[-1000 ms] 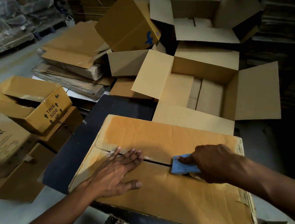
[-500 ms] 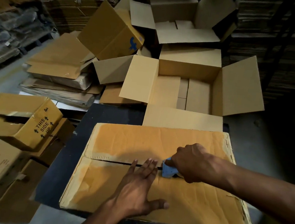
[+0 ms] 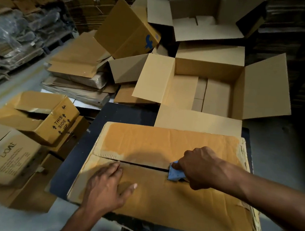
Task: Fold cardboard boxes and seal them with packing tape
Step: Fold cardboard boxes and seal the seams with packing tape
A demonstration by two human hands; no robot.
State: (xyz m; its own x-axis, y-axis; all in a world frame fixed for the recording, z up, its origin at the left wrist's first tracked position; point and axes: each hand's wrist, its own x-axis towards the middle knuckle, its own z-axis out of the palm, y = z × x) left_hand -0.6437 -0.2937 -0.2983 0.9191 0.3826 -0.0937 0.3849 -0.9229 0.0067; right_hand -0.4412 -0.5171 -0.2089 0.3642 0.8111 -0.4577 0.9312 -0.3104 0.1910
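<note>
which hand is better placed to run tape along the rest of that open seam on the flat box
The right hand: it already grips the blue tape dispenser on the dark centre seam of the brown cardboard box. The left hand lies flat, pressing the near flap.

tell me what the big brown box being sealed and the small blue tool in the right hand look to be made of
The big brown box looks like corrugated cardboard with a matte, worn finish: creased faces and frayed, torn edges at its right end. The small blue tool, gripped by the right hand, looks like moulded plastic, smooth and evenly coloured, though most of it is hidden. The left hand presses flat on the box.
</note>
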